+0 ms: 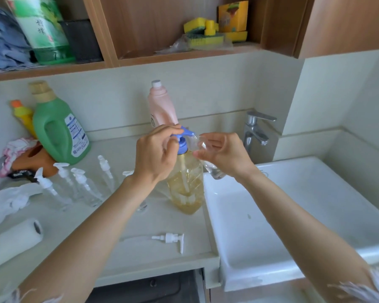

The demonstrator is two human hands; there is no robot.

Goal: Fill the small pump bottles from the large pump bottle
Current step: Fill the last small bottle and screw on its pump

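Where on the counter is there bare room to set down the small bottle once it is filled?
Bare counter lies in front, around the loose white pump, between the paper roll and the sink. The left rear is crowded with small pump bottles and the green jug.

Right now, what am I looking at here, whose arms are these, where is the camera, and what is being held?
One picture, from a camera worn on a person's head, looking down at their own bare arms. The left hand grips the blue pump of the large bottle of yellow liquid. The right hand holds a small clear bottle, tilted, at the spout. On the counter: more small pump bottles, a loose white pump, a green jug. A white sink lies right.
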